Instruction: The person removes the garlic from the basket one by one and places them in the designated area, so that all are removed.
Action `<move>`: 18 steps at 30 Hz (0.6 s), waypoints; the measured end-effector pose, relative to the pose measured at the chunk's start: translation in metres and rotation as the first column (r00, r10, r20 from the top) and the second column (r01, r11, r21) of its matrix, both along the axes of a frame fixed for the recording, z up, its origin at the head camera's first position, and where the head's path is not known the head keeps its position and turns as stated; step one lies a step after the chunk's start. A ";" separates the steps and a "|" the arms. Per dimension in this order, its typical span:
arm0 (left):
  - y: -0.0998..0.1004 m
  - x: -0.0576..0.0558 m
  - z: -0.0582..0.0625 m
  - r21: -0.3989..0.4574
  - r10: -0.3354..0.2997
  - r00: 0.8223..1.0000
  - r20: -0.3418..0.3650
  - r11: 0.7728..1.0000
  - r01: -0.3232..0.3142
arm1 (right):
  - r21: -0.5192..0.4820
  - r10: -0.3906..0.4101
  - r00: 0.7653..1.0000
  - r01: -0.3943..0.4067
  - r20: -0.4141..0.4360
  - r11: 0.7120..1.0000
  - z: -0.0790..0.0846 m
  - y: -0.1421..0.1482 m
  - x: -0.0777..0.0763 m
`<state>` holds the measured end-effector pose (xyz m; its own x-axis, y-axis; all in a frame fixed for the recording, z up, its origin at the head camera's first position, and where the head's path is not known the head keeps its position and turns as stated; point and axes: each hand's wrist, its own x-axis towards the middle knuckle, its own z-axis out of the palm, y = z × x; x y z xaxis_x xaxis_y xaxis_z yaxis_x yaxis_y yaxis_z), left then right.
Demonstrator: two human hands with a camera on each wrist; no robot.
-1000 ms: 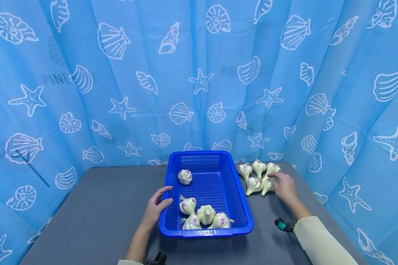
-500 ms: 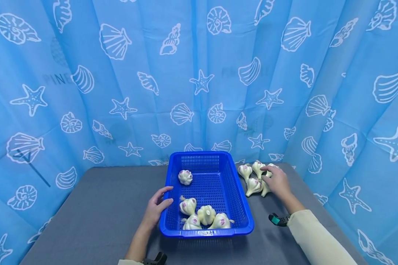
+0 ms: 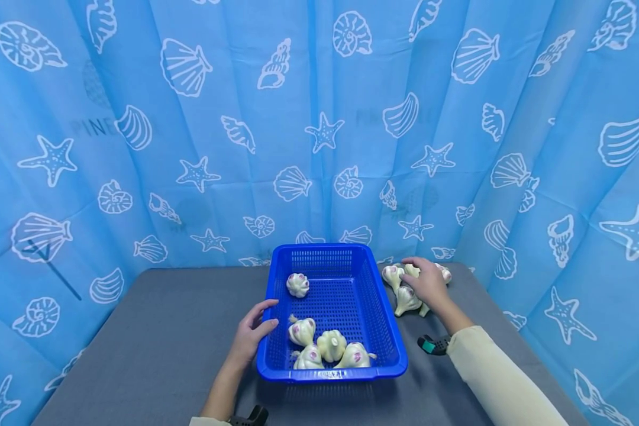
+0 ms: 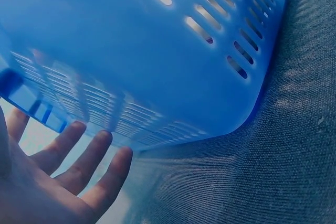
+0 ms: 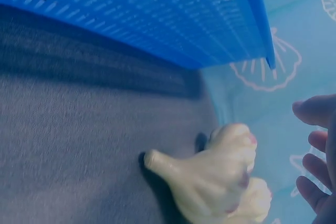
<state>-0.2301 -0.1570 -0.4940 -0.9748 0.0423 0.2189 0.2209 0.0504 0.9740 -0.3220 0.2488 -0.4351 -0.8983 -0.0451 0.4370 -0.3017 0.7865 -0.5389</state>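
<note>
My left hand is at the left side of a blue plastic basket, its fingertips and thumb at the rim. In the left wrist view the fingers extend loosely beside the slotted outer wall. My right hand hovers over a group of garlic bulbs right of the basket, partly hiding several of them. One garlic bulb lies just below it. In the right wrist view the hand's fingers are spread apart with nothing between them, above and beyond a pale garlic bulb.
Several garlic bulbs lie in the basket, among them a lone bulb at the far left and a bulb near the front. A grey cloth covers the table. Behind it hangs a blue shell-patterned curtain.
My right hand has moved left over the garlic group, from its right-hand bulbs towards those nearer the basket. The left hand and the basket stay where they were.
</note>
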 end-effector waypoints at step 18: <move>0.000 0.000 0.001 0.000 0.003 1.000 0.009 1.000 -0.003 | -0.037 0.071 0.993 -0.067 0.094 0.997 0.025 -0.042 -0.016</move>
<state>-0.2303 -0.1570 -0.4934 -0.9768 0.0397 0.2103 0.2122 0.0513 0.9759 -0.3384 0.2066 -0.4106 -0.9312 -0.0953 0.3517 -0.3005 0.7467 -0.5934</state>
